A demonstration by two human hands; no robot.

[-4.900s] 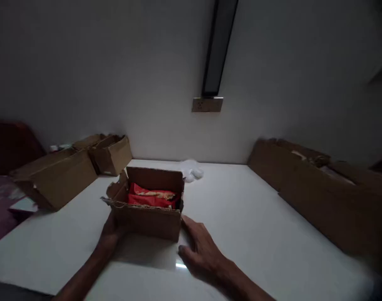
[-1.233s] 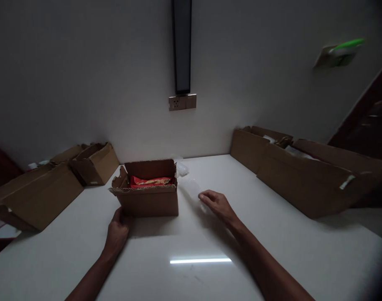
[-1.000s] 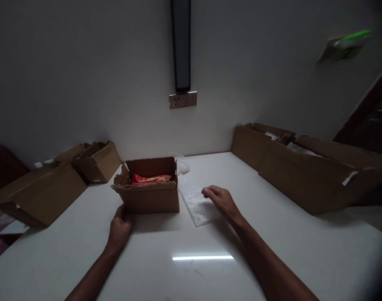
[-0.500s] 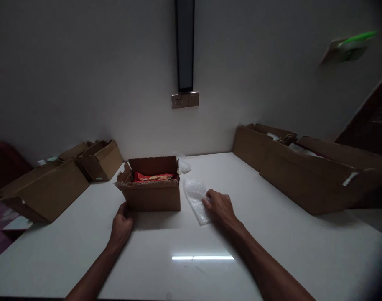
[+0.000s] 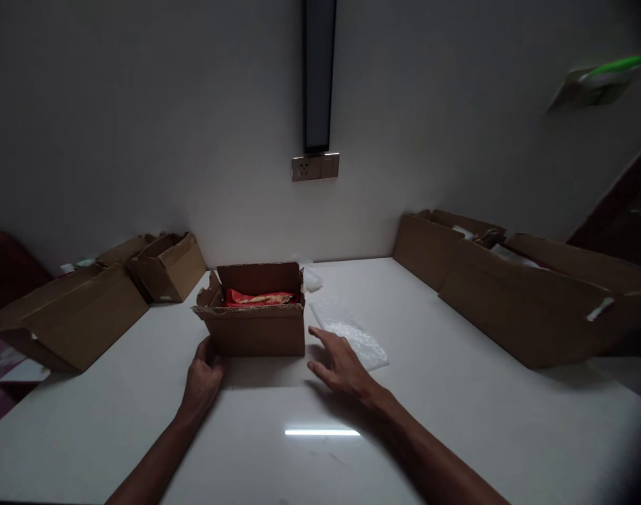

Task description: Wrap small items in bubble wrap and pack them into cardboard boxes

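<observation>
An open cardboard box (image 5: 257,337) stands on the white table, with a red packet (image 5: 260,299) showing inside it. My left hand (image 5: 203,375) is closed on the box's lower left corner, its fingertips partly hidden by the box. Just off the box's right side, my right hand (image 5: 341,365) is open and holds nothing, thumb and fingers apart. Behind that hand a sheet of bubble wrap (image 5: 360,340) lies flat on the table, partly covered by the fingers. A second clear plastic piece (image 5: 313,279) sits beyond the box, near the wall.
Two long cardboard boxes (image 5: 520,301) with things inside line the table's right side. On the left are another long box (image 5: 83,315) and a smaller open box (image 5: 173,270). A socket plate (image 5: 315,167) is on the wall behind the white table (image 5: 236,449).
My right hand has let go of the bubble wrap and moved left toward the box, its fingers spreading. The wrap now lies flatter, spread further right. My left hand has stayed at the box corner.
</observation>
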